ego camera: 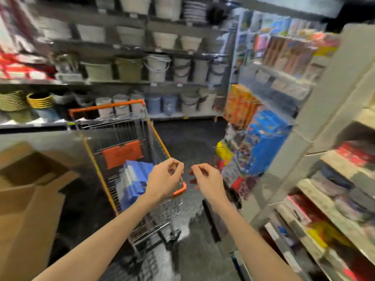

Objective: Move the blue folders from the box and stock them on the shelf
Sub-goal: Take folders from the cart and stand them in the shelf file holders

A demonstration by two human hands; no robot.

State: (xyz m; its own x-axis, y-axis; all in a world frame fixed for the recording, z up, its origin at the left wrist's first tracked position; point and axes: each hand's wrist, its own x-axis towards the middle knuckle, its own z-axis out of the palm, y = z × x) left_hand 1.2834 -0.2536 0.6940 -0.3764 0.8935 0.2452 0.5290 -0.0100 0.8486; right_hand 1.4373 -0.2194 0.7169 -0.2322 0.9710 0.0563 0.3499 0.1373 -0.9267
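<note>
Heavy blur smears everything: the stack of blue folders (pixel 134 176) lies in the orange-trimmed wire trolley (pixel 109 106), its near edge hidden by the left hand (pixel 163 180), which, like the right hand (pixel 205 179), hovers with fingers loosely curled, seemingly holding nothing

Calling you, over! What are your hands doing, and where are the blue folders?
Left hand and right hand loosely curled, both empty. Blue folders lying in the cart, none picked up. Shelf on the right; nothing seen in the way.
</note>
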